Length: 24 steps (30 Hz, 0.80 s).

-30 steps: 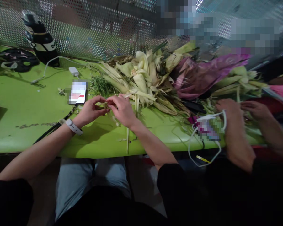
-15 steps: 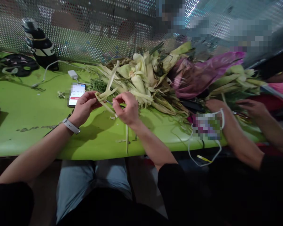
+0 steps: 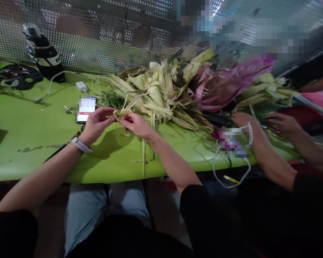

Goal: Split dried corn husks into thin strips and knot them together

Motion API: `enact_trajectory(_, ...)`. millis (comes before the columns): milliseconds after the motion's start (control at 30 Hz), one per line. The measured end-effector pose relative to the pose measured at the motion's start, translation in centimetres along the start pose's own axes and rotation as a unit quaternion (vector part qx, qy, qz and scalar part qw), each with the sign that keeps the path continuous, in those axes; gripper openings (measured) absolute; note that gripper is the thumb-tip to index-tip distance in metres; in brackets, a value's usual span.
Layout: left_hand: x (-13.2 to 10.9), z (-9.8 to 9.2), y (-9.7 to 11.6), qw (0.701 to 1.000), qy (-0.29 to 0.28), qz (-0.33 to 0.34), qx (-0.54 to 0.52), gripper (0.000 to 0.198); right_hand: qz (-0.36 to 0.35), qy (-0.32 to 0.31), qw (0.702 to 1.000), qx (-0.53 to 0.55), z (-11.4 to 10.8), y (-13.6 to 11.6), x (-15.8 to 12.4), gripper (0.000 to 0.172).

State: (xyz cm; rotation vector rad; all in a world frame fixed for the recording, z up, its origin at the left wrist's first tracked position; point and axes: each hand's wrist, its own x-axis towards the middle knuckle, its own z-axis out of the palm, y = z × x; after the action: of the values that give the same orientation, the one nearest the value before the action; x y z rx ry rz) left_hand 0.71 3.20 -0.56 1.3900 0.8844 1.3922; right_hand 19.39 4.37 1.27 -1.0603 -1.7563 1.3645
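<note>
Pale yellow-green strips of corn husk are pinched between my two hands above the green table. My left hand, with a white watch on its wrist, grips the folded end of the strips between thumb and fingers. Close beside it, my right hand pinches the same strips near the fold. The exact fold is too small to make out. Just behind my hands lies a heap of corn husks, with a bundle of thin green strands at its left.
A lit phone lies behind my left hand, a white cable and adapter near it. A dark bottle stands back left. On the right are a pink plastic bag, a face mask and another person's hands.
My right hand has moved left and in against my left hand, closing on the strips. The upright husk end has tipped over to the right.
</note>
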Motion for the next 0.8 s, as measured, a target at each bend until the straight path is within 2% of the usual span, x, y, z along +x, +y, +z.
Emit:
enact_trajectory(100,0.11,-0.08,-0.1,1.0,0.0,-0.01,0.016,0.035,-0.011,0.0,1.0,-0.004,-0.15,0.09,0.06,0.024)
enact_trajectory(267,0.24,-0.16,-0.32,0.995,0.017,0.002,0.095,0.037,-0.078,0.003,0.995,-0.065,-0.33,0.02,0.02,0.034)
enact_trajectory(367,0.19,-0.11,-0.16,0.993,0.03,0.005,0.113,0.037,-0.056,0.008,0.997,-0.046,-0.23,-0.01,0.01,0.039)
enact_trajectory(500,0.09,0.01,-0.19,0.994,0.041,0.003,0.104,0.026,-0.017,0.011,0.999,-0.027,0.0,0.03,-0.01,0.045)
enact_trajectory(700,0.11,0.18,-0.39,0.994,0.05,0.027,0.095,0.029,-0.094,0.009,0.995,-0.045,0.18,-0.05,-0.16,0.043)
enact_trajectory(800,0.07,0.08,-0.27,0.992,0.037,0.031,0.116,0.024,-0.167,0.045,0.982,-0.071,0.33,0.13,-0.12,0.039)
